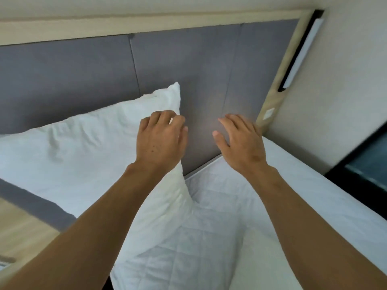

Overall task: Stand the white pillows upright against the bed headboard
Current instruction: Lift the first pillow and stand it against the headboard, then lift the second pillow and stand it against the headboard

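A large white pillow (83,155) leans upright against the grey padded headboard (188,59) on the left side of the bed. My left hand (161,139) is at the pillow's upper right edge, fingers loosely curled and apart, with no clear grip on the fabric. My right hand (243,141) hovers to the right of the pillow in front of the bare headboard, fingers spread, holding nothing. No other pillow is clearly in view.
The white quilted mattress (230,206) stretches below and to the right of the pillow. A light strip (301,53) and a switch plate (268,114) sit on the headboard's wooden frame. A dark glass-topped piece of furniture (366,160) stands right of the bed, with wooden flooring (21,227) at the left.
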